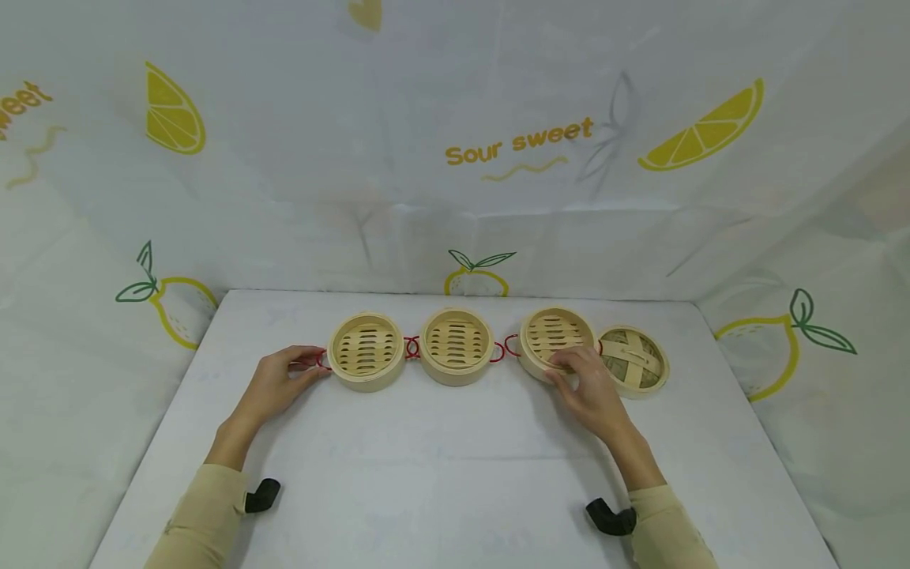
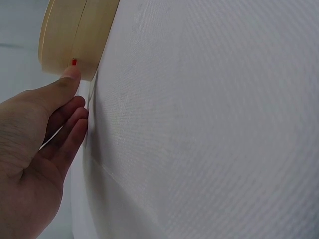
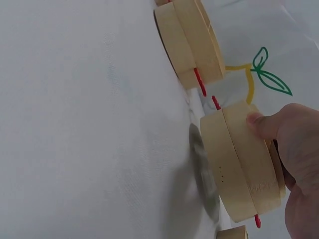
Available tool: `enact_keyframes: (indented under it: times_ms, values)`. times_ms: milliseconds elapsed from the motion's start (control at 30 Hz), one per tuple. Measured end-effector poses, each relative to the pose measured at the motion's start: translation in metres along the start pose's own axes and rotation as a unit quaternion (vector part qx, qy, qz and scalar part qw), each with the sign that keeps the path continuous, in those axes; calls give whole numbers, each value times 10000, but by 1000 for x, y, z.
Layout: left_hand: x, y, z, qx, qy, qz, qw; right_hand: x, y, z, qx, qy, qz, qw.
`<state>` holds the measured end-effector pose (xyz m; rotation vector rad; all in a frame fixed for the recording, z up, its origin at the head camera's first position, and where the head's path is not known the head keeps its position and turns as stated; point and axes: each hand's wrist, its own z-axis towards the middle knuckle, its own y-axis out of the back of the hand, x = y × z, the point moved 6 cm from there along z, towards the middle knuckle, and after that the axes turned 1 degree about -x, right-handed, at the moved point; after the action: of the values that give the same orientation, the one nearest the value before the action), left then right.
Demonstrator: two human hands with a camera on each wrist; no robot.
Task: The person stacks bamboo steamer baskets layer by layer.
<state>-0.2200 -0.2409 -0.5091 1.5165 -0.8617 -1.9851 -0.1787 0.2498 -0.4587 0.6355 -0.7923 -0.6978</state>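
Three round bamboo steamer baskets with red side handles stand in a row in the head view. My left hand [image 1: 280, 384] pinches the red handle [image 1: 322, 359] of the left steamer basket [image 1: 366, 383], thumb in front. The middle steamer basket [image 1: 455, 378] sits beside it, their red handles meeting. With thumb inside-out over the rim, my right hand [image 1: 592, 395] grips the right steamer basket [image 1: 546, 328]. In the right wrist view that basket [image 3: 234, 159] is tilted, with a shadow under it on the table. Its slatted bottom shows from above.
A woven bamboo lid [image 1: 635, 359] lies to the right of the right basket, partly behind my right hand. The white table [image 1: 426, 490] ends at a lemon-printed curtain [image 1: 320, 245]. Black wrist pieces [image 1: 611, 518] stick out from both sleeves.
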Motion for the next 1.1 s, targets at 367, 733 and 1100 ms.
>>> enact_keyframes:
  times_ms: [367, 733, 1100]
  values:
    - [-1, 0, -1, 50, 74, 12, 10000, 3, 15, 7, -268, 168, 185, 9993]
    - [-1, 0, -1, 60, 102, 6, 9999, 19, 19, 20, -226, 99, 280, 9993]
    - [0, 0, -1, 26, 47, -36, 10000, 46, 17, 40, -353, 503, 1057, 9925]
